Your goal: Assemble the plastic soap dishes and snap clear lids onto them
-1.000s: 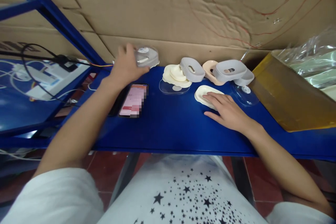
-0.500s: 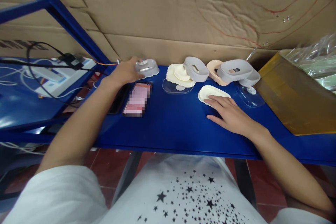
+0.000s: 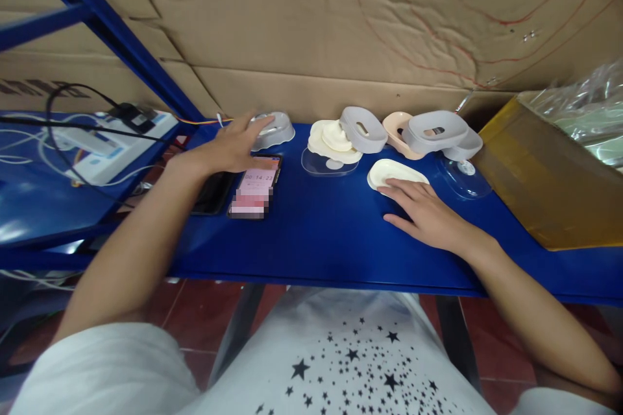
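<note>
Left hand (image 3: 233, 144) at gray dish (image 3: 279, 133), near phone (image 3: 252, 193); right-hand (image 3: 424, 213) fingers on cream dish (image 3: 395, 171).

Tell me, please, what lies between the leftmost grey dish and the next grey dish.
In the head view, bare blue tabletop, then stacked cream pieces.

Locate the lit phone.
In the head view, the lit phone lies left of centre on the blue table, its top partly hidden by the left hand.

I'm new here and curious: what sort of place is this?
Likely a workshop or stockroom corner: grey oval dishes lie on a blue table, with cardboard sheeting behind it.
</note>
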Tool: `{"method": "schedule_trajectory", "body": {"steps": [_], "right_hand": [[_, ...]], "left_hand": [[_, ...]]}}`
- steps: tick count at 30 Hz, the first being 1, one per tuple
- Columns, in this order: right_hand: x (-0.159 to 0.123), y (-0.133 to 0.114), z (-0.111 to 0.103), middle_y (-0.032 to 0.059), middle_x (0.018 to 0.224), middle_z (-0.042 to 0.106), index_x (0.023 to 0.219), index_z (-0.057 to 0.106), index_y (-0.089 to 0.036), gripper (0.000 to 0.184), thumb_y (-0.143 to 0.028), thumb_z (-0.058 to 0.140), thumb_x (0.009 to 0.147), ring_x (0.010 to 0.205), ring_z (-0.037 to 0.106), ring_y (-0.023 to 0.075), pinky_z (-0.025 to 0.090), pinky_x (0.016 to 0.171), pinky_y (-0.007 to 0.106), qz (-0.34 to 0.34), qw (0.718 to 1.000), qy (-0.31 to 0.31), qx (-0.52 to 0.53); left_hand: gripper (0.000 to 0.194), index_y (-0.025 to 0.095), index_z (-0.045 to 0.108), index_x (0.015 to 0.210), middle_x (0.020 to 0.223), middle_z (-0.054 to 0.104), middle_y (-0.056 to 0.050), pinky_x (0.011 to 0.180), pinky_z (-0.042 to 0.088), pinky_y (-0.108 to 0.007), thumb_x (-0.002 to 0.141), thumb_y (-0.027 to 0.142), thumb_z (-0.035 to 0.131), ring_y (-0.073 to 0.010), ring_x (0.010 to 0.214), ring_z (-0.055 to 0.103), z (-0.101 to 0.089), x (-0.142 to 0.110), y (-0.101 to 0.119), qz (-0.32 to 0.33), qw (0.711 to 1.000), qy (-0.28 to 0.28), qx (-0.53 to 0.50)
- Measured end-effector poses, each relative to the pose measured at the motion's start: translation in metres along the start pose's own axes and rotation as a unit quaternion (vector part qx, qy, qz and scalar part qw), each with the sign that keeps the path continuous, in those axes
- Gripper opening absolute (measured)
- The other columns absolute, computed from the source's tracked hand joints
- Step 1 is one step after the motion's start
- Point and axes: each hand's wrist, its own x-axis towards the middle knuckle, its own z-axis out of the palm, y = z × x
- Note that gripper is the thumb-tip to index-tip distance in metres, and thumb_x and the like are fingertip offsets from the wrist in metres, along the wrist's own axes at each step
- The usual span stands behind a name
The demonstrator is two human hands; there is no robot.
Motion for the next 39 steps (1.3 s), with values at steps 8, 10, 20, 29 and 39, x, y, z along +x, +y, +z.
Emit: {"method": "schedule_trajectory", "body": {"steps": [8,10,20,29,39], "right_hand": [[0.000,0.002,-0.001,0.0174,0.165,0.056,0.163,0.048,-0.029,0.055,-0.049,0.050,0.112,0.154,0.052,0.0389,0.046,0.120,0.066,-0.003,1.000,0.005,-0.014],[0.000,0.003,-0.002,0.0165,0.165,0.056,0.163,0.048,-0.030,0.054,-0.048,0.050,0.112,0.153,0.053,0.0388,0.046,0.119,0.065,0.001,1.000,0.012,-0.019],[0.001,0.006,-0.008,0.0152,0.162,0.059,0.158,0.053,-0.029,0.049,-0.048,0.049,0.112,0.148,0.056,0.0389,0.046,0.116,0.063,0.032,0.998,0.043,-0.041],[0.001,0.023,-0.005,0.0182,0.161,0.059,0.158,0.052,-0.025,0.056,-0.055,0.051,0.110,0.149,0.053,0.0427,0.045,0.116,0.066,0.094,0.994,0.012,-0.049],[0.005,0.012,-0.020,0.0154,0.165,0.056,0.156,0.057,-0.030,0.051,-0.053,0.054,0.110,0.150,0.055,0.0373,0.043,0.120,0.059,0.013,0.998,0.065,0.013]], "left_hand": [[0.065,0.016,0.050,0.159,0.155,0.059,-0.020,0.120,0.044,-0.055,0.106,0.050,0.066,-0.0374,0.142,0.058,0.007,0.005,0.118,0.086,0.996,-0.003,0.035],[0.055,0.018,0.057,0.153,0.149,0.062,-0.019,0.117,0.045,-0.056,0.105,0.043,0.069,-0.0393,0.136,0.062,0.015,-0.002,0.145,0.099,0.991,-0.017,0.084],[0.043,0.019,0.063,0.149,0.151,0.062,-0.022,0.119,0.042,-0.062,0.109,0.031,0.061,-0.0404,0.137,0.063,0.038,-0.027,0.165,0.163,0.980,0.041,0.102],[0.037,0.019,0.065,0.146,0.151,0.065,-0.019,0.118,0.046,-0.062,0.111,0.029,0.055,-0.0384,0.136,0.064,0.045,-0.035,0.177,0.229,0.969,0.023,0.090],[0.034,0.020,0.066,0.143,0.154,0.061,-0.020,0.126,0.033,-0.069,0.112,0.034,0.060,-0.0387,0.145,0.056,0.055,-0.035,0.179,0.279,0.959,0.028,0.029]]}}
